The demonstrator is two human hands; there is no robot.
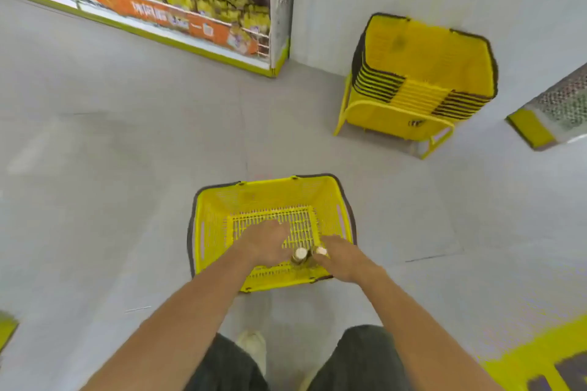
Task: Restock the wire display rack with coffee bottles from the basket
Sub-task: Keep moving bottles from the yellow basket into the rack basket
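Left hand (263, 244) and right hand (341, 259) meet two coffee bottles (300, 253) in the basket (203, 232), lower centre; grips unreadable through blur, and a loose pinch could topple one.

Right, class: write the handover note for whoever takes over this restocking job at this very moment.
Left hand: down in the yellow basket, beside one bottle; grip unclear through blur.
Right hand: at the second bottle; grip also unclear.
Basket sits on the floor, otherwise bare.
Wire rack stands far left, across the floor.
Left: lift both, carry over, shelve.
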